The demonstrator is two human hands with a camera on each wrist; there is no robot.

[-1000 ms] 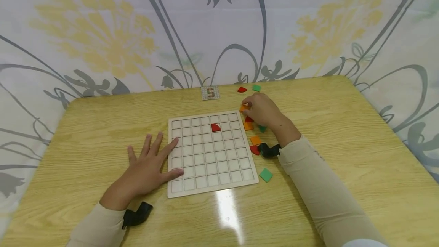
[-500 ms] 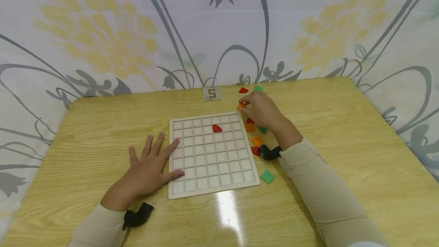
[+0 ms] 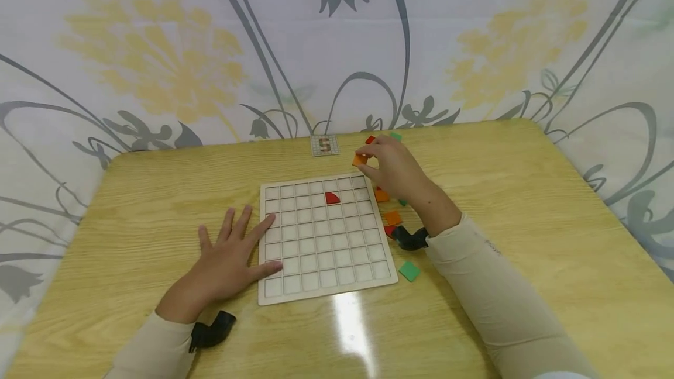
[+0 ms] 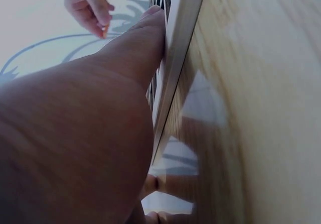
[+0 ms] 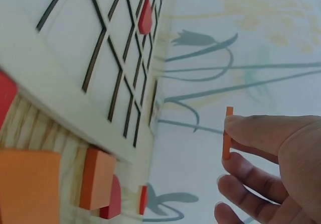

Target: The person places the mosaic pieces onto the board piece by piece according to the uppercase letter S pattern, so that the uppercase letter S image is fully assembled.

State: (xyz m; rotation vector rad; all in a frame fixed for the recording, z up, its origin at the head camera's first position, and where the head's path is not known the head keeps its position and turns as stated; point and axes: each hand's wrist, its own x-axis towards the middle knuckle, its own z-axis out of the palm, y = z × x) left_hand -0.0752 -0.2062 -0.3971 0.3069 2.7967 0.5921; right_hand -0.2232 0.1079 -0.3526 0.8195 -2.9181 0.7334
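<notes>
My right hand [image 3: 402,171] pinches an orange square tile [image 3: 360,159] between thumb and fingers, just beyond the board's far right corner. In the right wrist view that tile [image 5: 228,133] is seen edge-on, held clear of the surface. The pale grid board [image 3: 321,250] lies flat, with one red quarter-round piece [image 3: 332,197] in a cell of its second row from the far edge. My left hand [image 3: 223,262] is spread at the board's left side, thumb and index finger resting on its edge. The left wrist view shows the left hand [image 4: 110,83] close up at the board's rim [image 4: 175,53].
A small card with an S pattern [image 3: 325,144] lies beyond the board. Along the board's right side are orange tiles [image 3: 392,217], a red piece [image 3: 389,231] and a green tile [image 3: 409,271]. Another red piece [image 3: 371,140] and green tile [image 3: 396,136] lie near the far edge.
My right hand has lifted the orange tile from beside the board's far right corner and moved it a little left. The left hand has stayed in place.
</notes>
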